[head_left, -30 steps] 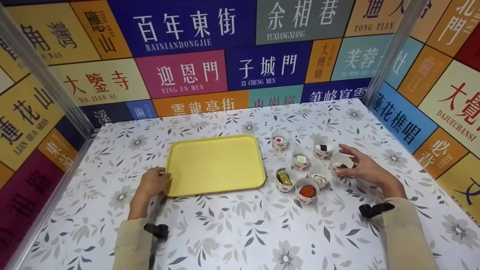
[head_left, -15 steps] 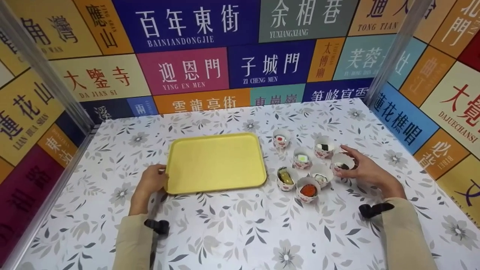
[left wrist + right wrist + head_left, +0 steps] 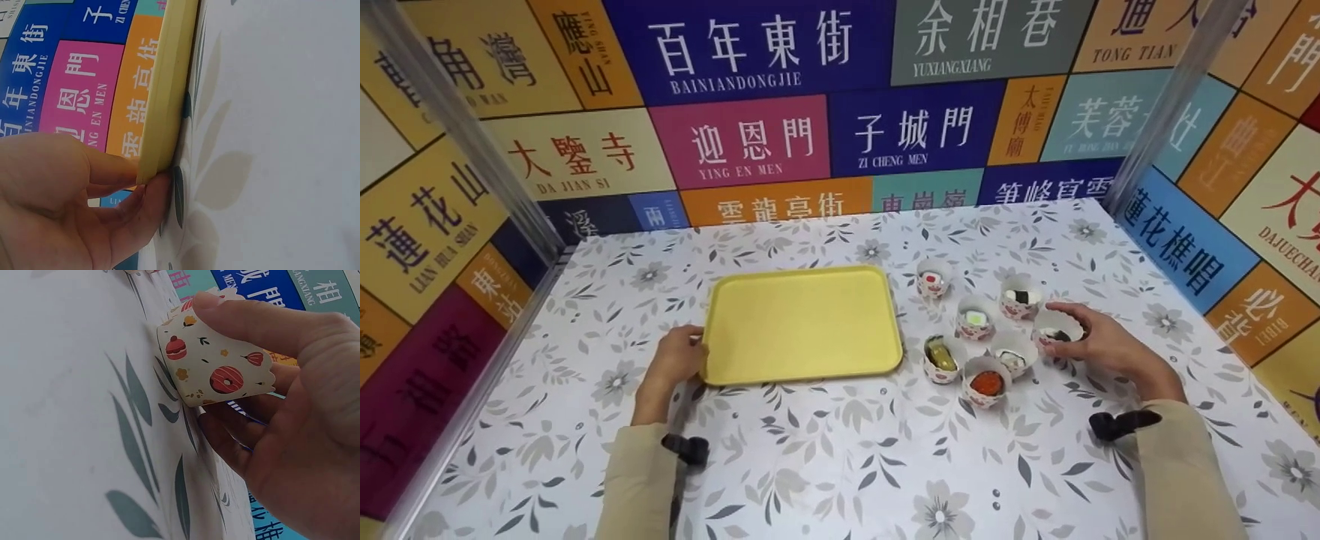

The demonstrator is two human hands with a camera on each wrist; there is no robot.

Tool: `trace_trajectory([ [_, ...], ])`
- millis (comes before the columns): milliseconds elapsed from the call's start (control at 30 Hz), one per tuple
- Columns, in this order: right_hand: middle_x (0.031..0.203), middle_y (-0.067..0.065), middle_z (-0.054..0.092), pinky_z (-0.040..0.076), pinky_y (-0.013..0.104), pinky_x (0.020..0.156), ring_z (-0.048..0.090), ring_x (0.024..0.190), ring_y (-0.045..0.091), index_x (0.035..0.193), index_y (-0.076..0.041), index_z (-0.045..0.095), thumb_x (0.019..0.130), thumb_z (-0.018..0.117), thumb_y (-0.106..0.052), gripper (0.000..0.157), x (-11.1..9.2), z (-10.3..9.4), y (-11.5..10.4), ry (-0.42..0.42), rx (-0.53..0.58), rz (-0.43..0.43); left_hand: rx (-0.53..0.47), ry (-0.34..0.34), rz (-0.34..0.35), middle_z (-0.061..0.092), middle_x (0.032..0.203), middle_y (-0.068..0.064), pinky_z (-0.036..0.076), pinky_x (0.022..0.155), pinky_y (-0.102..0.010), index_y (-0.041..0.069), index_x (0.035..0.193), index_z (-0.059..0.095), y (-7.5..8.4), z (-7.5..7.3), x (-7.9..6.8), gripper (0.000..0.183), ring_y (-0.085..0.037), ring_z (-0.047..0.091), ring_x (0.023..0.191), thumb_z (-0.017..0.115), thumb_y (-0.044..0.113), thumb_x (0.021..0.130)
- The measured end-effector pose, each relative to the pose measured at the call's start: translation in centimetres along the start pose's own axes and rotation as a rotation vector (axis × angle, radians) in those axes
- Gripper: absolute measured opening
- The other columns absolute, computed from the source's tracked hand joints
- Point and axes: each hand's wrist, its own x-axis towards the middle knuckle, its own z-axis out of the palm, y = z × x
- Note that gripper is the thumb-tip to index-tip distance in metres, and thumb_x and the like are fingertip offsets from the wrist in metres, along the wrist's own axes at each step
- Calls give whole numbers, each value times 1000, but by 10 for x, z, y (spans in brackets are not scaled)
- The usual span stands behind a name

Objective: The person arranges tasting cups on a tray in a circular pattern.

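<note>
My left hand (image 3: 679, 356) pinches the left edge of an empty yellow tray (image 3: 802, 324). In the left wrist view, the thumb lies on top of the tray's rim (image 3: 163, 101), with fingers beneath it. To the right, my right hand (image 3: 1110, 349) holds a paper baking cup (image 3: 216, 360) printed with doughnuts and flowers. Its thumb is on one side and its fingers reach round the other. The cup stands on or very near the table. Something dark and white lies inside it, too small to tell.
Several similar paper cups stand between tray and right hand. One holds an orange-red piece (image 3: 987, 384), another a yellow-green piece (image 3: 940, 355), another a white piece with a green square (image 3: 976, 319). A flower-patterned cloth (image 3: 810, 465) covers the table. Sign-printed walls (image 3: 750, 142) enclose it.
The head view has turned slightly left, so everything appears a little further right. Both hands keep their hold on the tray and the cup, with no clear movement.
</note>
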Motion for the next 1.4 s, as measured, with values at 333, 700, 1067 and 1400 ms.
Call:
trace_trajectory([
  [333, 161, 32, 22, 21, 73, 115, 13, 147, 57, 152, -6, 37, 86, 77, -44, 86, -5, -3, -4, 31, 15, 18, 9, 6, -13, 60, 131, -33, 59, 80, -37, -10, 139, 51, -3, 2, 3, 44, -36, 68, 106, 45, 5, 98],
  [700, 157, 30, 29, 29, 71, 112, 27, 143, 55, 150, -7, 41, 89, 74, -44, 79, -6, -12, -20, 61, -27, 20, 2, 7, -34, 59, 131, -33, 59, 83, -37, -10, 139, 51, -1, 1, 2, 45, -35, 67, 106, 45, 6, 97],
  [1067, 160, 29, 26, 37, 60, 108, 31, 140, 50, 155, -10, 34, 88, 75, -46, 87, -9, -9, -44, 137, 3, 39, -7, 0, -15, 59, 132, -34, 58, 86, -39, -11, 139, 51, -1, 2, 4, 45, -37, 66, 109, 45, 5, 97],
  [1400, 163, 28, 19, 37, 61, 112, 32, 142, 49, 159, -6, 20, 88, 75, -45, 98, -3, 3, -68, 183, 59, 69, -18, -13, -9, 59, 132, -33, 57, 80, -34, -11, 140, 50, -4, 1, 6, 45, -34, 66, 106, 45, 3, 97],
])
